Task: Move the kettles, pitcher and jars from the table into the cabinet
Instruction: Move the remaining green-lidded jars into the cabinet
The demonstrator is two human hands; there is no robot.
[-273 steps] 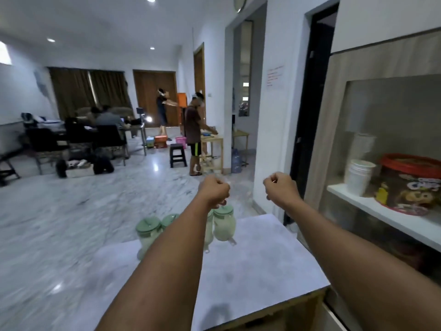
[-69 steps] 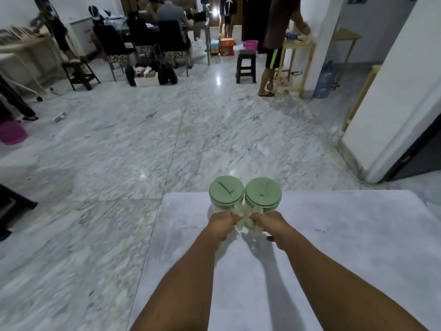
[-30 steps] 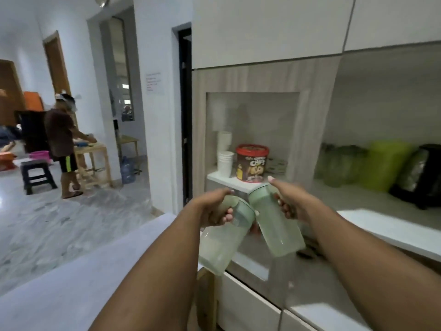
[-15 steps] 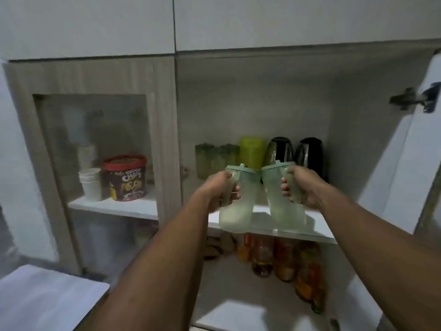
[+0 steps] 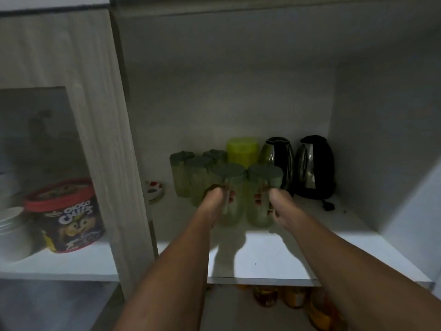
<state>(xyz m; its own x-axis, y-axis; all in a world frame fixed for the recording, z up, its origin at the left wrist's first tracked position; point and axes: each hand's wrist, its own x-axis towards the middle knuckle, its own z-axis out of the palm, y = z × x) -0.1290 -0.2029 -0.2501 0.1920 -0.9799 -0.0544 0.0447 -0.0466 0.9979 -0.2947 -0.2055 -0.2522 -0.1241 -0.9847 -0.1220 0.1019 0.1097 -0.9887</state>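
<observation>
The left hand is wrapped around the left jar, and the right hand is wrapped around the right jar, each gripping the side of its jar with fingers closed on it. Both jars are pale green with darker green lids, upright, side by side and almost touching, their bases down at the white shelf in the open cabinet compartment; whether they rest fully on it cannot be told.

Just behind and to the left stand more green jars in a tight cluster. Farther back is a bright yellow-green pitcher. To the right of it two dark steel kettles stand close together against the far wall, right behind the right jar. A small round dish lies at the far left of the shelf.

In the left compartment, behind a wooden divider, sits a red-lidded cereal tub beside white cups. Bottles show below the shelf.
</observation>
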